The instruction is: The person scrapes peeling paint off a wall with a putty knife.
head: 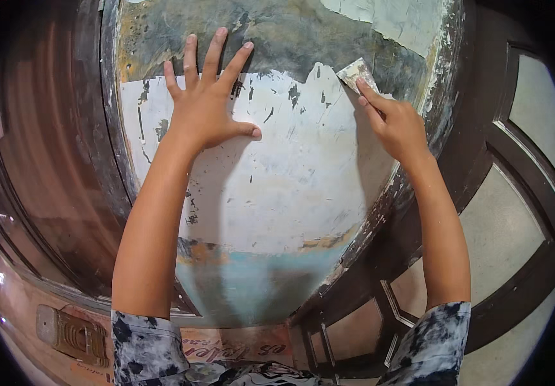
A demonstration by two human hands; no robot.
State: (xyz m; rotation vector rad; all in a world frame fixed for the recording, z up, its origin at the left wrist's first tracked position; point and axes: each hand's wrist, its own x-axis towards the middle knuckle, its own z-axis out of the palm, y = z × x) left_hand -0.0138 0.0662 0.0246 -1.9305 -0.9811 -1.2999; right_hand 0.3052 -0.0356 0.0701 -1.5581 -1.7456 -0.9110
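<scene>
My left hand (205,96) lies flat with its fingers spread on the wall, its fingertips on the dark scraped surface and its palm over the white layer. A scraper with a flat, smeared blade (356,75) is held in my right hand (395,120). The blade rests at the ragged upper edge of the white paint layer (287,164), where that layer meets the dark bare surface (287,43). My right hand covers the scraper's handle. Dark scratches and chips mark the white layer.
Worn dark trim with flaked paint (439,82) borders the wall at right, beside a panelled dark frame (480,169). Brown wood panelling (41,144) stands at left. Lower down are a pale blue painted band (243,284) and a brown object on the floor (72,335).
</scene>
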